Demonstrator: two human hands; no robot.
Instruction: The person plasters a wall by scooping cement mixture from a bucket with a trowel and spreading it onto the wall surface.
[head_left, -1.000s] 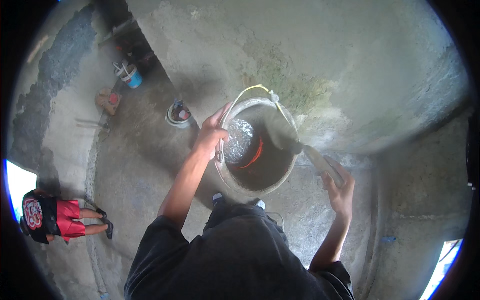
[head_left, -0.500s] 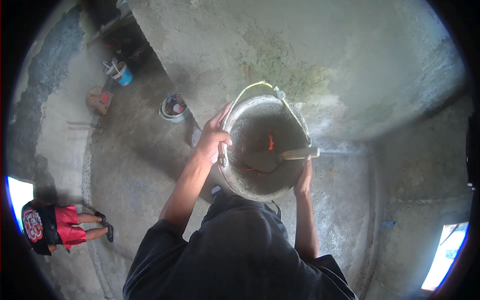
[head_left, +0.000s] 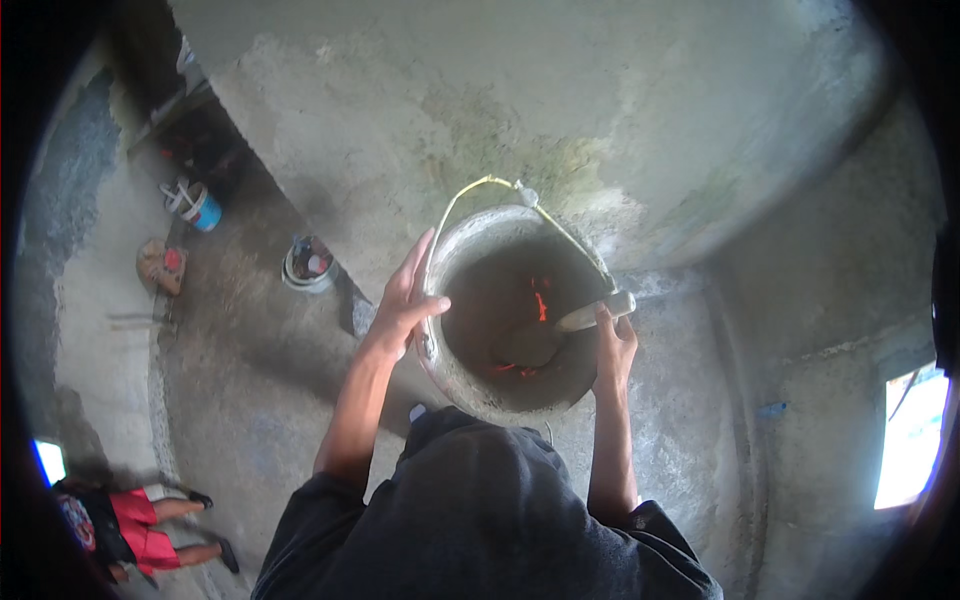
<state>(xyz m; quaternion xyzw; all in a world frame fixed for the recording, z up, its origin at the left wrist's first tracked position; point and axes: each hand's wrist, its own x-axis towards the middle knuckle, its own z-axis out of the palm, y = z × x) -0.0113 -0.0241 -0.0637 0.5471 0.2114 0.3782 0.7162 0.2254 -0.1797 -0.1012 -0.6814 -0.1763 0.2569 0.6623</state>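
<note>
A mortar-crusted bucket (head_left: 470,232) is held up in front of my body, its thin yellowish handle arching over the far side. My left hand (head_left: 398,308) grips the left rim, with the thumb over the edge and the fingers along the outside wall. Inside lies a grey wet mix, with bright orange-red spots that I cannot make out. A trowel (head_left: 592,314) has its blade in the mix and its pale grip across the right rim. Around that grip, my right hand (head_left: 614,348) has its thumb and fingers closed, close against the bucket's side.
A rough plastered wall (head_left: 640,120) rises ahead. On the concrete floor at left stand a pail of items (head_left: 308,268), a blue and white bucket (head_left: 203,208) and a paper sack (head_left: 160,265). A person in red shorts (head_left: 140,520) is at the lower left.
My right hand has shifted from under the trowel's grip to closing on it, and the grip has tilted. The bucket sits slightly lower and further left in view. The surroundings have shifted left.
</note>
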